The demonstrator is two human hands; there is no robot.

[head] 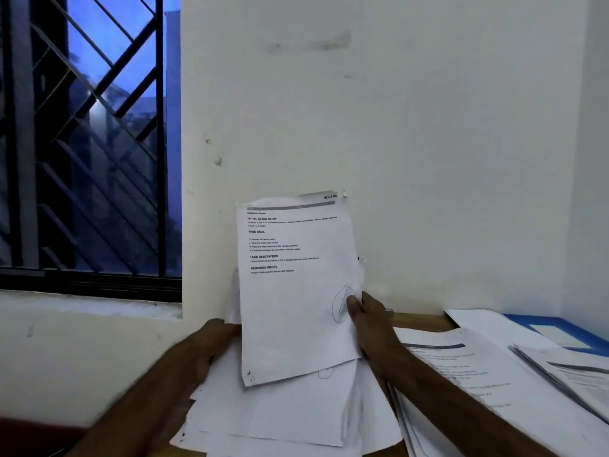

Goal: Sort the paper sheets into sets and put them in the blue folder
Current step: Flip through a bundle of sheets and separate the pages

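A printed paper sheet (296, 291) stands upright in front of the wall, with my right hand (369, 319) pinching its right edge by thumb and fingers. A second sheet shows just behind its top edge. My left hand (211, 344) holds the left side of a loose stack of sheets (280, 413) that fans out below the raised sheet. On the right lie two more paper piles (461, 374) (570, 367). The blue folder (560, 328) lies at the far right against the wall, partly covered by paper.
The wooden table (421, 319) shows between the papers near the wall. A white wall rises right behind the table. A barred window (89, 143) is at the left, with a ledge below it.
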